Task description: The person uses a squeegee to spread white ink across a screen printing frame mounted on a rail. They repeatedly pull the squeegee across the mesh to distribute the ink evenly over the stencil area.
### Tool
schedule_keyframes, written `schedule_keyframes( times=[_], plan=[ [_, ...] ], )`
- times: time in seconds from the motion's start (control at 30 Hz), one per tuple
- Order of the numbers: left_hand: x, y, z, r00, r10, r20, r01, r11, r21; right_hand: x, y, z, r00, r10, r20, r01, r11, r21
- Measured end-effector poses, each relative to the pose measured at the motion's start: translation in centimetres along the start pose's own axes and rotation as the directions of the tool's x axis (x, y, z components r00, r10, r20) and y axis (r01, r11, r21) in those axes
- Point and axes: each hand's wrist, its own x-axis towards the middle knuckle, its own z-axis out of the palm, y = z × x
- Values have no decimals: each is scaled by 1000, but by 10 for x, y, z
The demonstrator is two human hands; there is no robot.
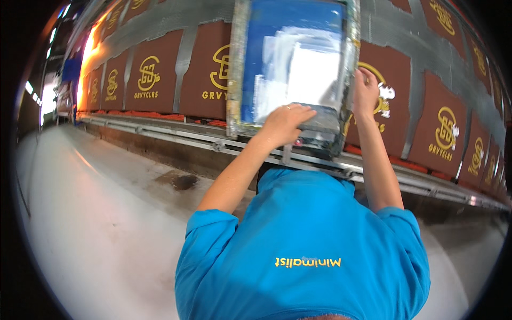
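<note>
A screen-printing frame (233, 64) with a blue mesh and worn, ink-stained rails lies over the brown panels ahead of me. White ink (314, 66) is spread over the middle and right of its mesh. My left hand (288, 124) lies over a dark grey squeegee (322, 121) at the frame's near end, with fingers bent over its top. At the frame's right rail, my right hand (366, 92) has its fingers curled in against the edge. What lies under the frame is mostly hidden.
Brown fabric panels (154, 80) with yellow emblems line a long grey table (186, 45); panels on the right (442, 122) also bear white marks. A metal rail (170, 132) runs along the near edge. Pale floor (106, 213) stretches left, with a dark stain (184, 182).
</note>
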Motion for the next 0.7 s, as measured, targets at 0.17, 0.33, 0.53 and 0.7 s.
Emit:
schedule_keyframes(
  times=[0.17, 0.33, 0.53, 0.7],
  plan=[
    [-75, -92, -69, 997, -68, -23, 69, 996, 52, -64, 0, 130, 998, 49, -27, -50, 997, -64],
    [-93, -128, -82, 988, -79, 134, 77, 997, 22, -72, 13, 178, 994, 98, -52, -108, 954, -279],
    [7, -164, -156, 931, -106, 349, 68, 990, 120, -84, 2, 186, 989, 141, -45, -147, 910, -388],
    [102, -202, -188, 953, -35, 300, -11, 989, 150, -83, -8, 191, 985, 161, -55, -169, 901, -399]
  ],
)
